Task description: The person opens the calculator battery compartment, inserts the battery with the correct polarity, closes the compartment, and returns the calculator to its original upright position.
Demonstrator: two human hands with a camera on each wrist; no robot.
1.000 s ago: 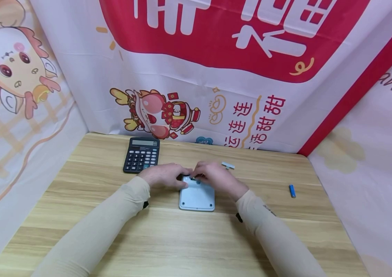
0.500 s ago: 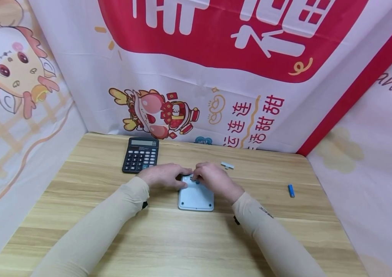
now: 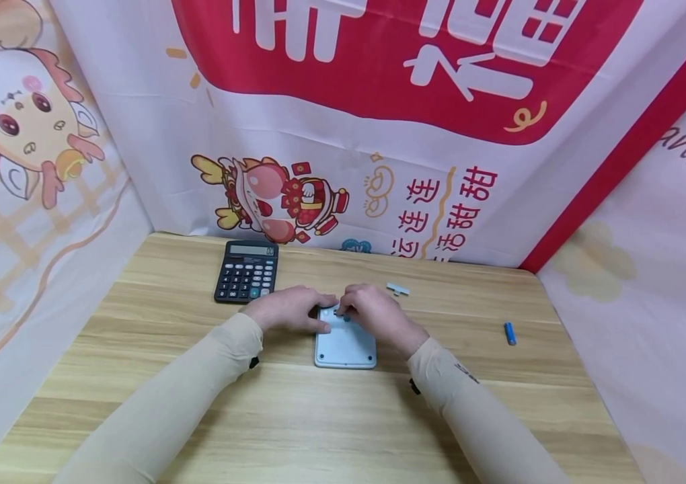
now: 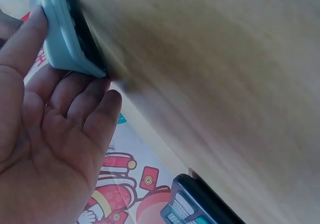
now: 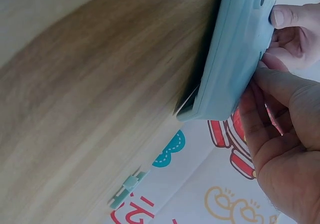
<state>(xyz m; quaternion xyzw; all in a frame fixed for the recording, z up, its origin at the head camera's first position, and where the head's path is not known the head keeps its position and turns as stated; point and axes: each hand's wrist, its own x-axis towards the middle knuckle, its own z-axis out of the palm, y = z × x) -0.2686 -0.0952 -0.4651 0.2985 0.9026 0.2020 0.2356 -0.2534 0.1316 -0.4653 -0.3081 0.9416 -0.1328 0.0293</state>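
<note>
A light blue calculator (image 3: 346, 346) lies face down on the wooden table, its small battery slot (image 3: 336, 312) near the far edge. My left hand (image 3: 288, 308) grips its far left corner, thumb (image 4: 35, 27) on the back and fingers against the edge. Over the slot, my right hand (image 3: 376, 312) brings thumb and fingers close together at the far end. Whatever lies under those fingertips is hidden. In the right wrist view the right thumb (image 5: 280, 82) touches the calculator's back. A light blue battery cover (image 3: 397, 289) rests beyond the right hand.
A black desk calculator (image 3: 247, 271) lies face up at the back left, beside the left hand. Farther right is a blue battery (image 3: 510, 333). A printed cloth (image 3: 331, 134) hangs along the table's back edge.
My right hand has shifted slightly over the slot, its fingers drawn closer together, and the yellowish glint there no longer shows. The left hand keeps its hold on the light blue calculator.
</note>
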